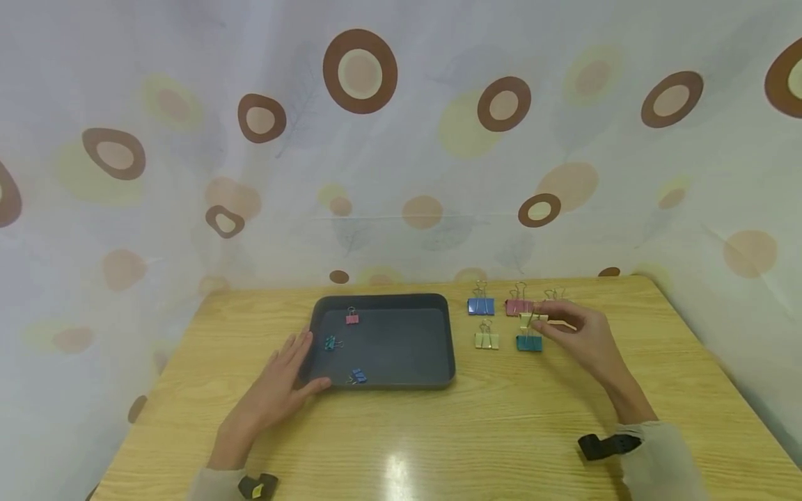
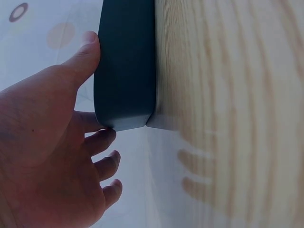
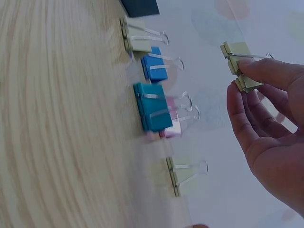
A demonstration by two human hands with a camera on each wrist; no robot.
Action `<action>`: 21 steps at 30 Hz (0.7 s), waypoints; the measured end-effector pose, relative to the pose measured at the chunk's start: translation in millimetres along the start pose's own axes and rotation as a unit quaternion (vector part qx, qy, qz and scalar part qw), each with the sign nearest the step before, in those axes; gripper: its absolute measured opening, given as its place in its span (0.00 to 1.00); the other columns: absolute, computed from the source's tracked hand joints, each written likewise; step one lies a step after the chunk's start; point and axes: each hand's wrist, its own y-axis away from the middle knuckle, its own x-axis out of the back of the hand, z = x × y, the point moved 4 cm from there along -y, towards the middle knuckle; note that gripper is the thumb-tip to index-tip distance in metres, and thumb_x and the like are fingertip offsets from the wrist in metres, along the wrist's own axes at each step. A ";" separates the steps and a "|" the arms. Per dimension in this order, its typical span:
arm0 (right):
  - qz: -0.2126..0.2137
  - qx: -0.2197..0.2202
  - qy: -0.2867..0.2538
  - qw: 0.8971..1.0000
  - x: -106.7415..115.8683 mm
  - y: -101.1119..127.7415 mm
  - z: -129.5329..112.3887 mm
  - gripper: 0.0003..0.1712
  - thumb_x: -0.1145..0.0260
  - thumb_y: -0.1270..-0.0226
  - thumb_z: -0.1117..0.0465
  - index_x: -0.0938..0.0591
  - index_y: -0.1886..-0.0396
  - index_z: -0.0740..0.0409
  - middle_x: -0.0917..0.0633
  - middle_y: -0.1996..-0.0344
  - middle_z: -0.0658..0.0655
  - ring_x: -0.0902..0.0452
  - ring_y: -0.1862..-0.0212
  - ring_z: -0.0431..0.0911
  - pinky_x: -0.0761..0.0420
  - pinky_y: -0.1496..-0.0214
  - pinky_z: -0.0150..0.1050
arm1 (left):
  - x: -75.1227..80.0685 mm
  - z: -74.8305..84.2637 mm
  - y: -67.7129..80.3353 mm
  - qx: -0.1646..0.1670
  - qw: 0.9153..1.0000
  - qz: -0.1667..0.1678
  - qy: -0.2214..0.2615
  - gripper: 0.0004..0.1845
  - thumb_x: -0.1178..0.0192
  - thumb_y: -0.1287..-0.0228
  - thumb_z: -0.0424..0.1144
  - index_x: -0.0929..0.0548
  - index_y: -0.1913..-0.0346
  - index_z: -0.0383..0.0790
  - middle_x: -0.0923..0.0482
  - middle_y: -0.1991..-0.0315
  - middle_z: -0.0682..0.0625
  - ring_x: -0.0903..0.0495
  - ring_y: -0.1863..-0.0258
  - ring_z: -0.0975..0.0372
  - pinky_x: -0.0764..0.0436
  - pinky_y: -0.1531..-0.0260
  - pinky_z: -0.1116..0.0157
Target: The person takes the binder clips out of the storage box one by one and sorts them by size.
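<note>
Bright, even light from overhead; white glare patch on table (image 1: 401, 467) front edge. Soft faint shadows. Head view bowed at edges; wrist views motion-blurred.

1. No text, label, brand, number or sign can be read in any of the three views
2. The binder clips, the dark tray, the wooden table and the wrist straps show no print that can be made out
3. The curtain behind the table carries only a pattern of rings and dots, no writing
</note>
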 end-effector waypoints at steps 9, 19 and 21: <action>0.012 -0.041 0.067 0.997 26.4 7.7 22.6 0.17 0.28 0.30 0.59 0.15 0.45 0.63 0.13 0.50 0.52 0.20 0.50 0.30 0.22 0.49 0.20 | -1.3 -2.1 -0.9 0.000 1.000 0.002 -0.004 0.50 0.39 0.29 0.60 0.45 0.20 0.28 0.51 0.19 0.35 0.52 0.21 0.37 0.50 0.26 0.35; 0.016 -0.085 0.076 0.993 40.6 15.1 41.7 0.21 0.27 0.30 0.55 0.15 0.44 0.64 0.16 0.50 0.41 0.21 0.51 0.28 0.23 0.51 0.19 | -2.2 -2.1 -1.0 -0.001 1.000 0.005 -0.008 0.50 0.40 0.29 0.61 0.45 0.20 0.28 0.50 0.19 0.35 0.52 0.21 0.38 0.50 0.25 0.36; 0.016 -0.097 0.069 0.993 43.5 17.6 45.6 0.23 0.28 0.30 0.55 0.16 0.43 0.65 0.17 0.50 0.38 0.20 0.52 0.28 0.21 0.52 0.21 | -2.4 -1.7 -2.0 -0.002 1.000 0.004 -0.006 0.50 0.40 0.28 0.61 0.46 0.20 0.29 0.51 0.19 0.36 0.52 0.21 0.38 0.50 0.25 0.36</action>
